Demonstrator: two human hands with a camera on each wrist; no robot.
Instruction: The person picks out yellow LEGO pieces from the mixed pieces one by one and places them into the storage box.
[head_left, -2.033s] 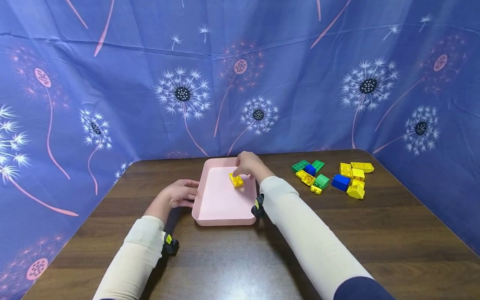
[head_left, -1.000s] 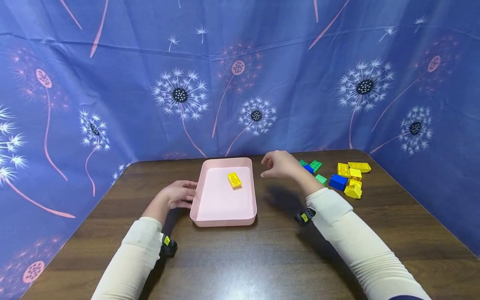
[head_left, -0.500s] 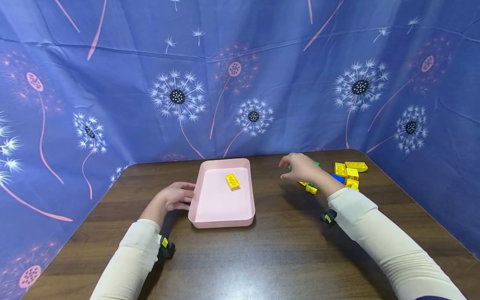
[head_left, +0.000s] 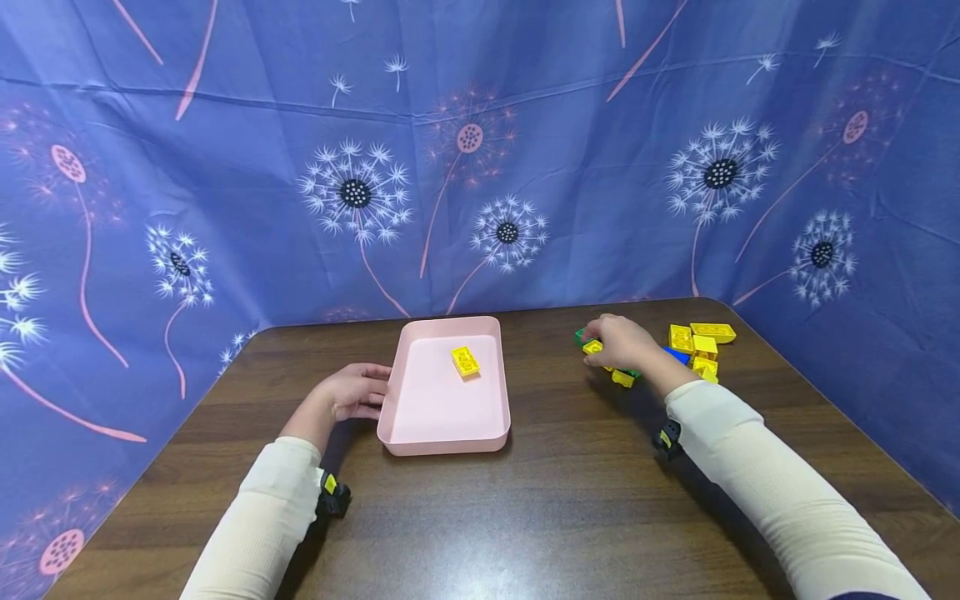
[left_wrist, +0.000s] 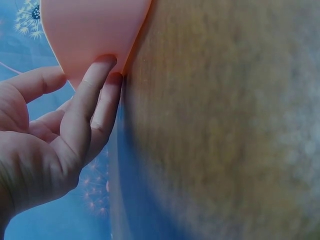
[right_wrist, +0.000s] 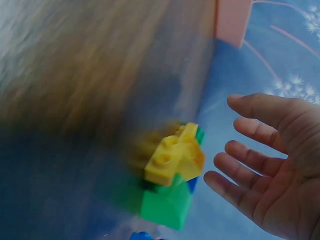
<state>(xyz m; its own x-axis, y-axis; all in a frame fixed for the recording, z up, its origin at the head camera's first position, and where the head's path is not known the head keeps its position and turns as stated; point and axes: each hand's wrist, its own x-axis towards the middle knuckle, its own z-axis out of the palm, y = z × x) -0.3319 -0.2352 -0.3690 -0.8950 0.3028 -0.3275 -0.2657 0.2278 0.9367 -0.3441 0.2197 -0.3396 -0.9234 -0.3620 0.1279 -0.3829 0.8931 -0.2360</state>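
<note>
A pink tray (head_left: 442,408) lies on the table with one yellow toy brick (head_left: 465,362) inside. My left hand (head_left: 352,392) rests its fingertips against the tray's left wall; in the left wrist view the fingers (left_wrist: 92,90) touch its outer side without curling round it. Over a small group of toy bricks on the right hovers my right hand (head_left: 624,342), thumb and fingers spread around a yellow brick (head_left: 592,347). The right wrist view shows that hand apart from a yellow brick (right_wrist: 164,159) and a green brick (right_wrist: 165,205). My right hand partly hides this group.
Farther right sits another group of bricks: a blue brick (head_left: 677,356), a long yellow piece (head_left: 712,333) and several yellow ones. Behind the wooden table (head_left: 450,517) hangs a blue dandelion-print cloth (head_left: 300,250).
My right hand has left the yellow brick in the tray, moved right and come down over the nearer brick group. The left hand has stayed at the tray.
</note>
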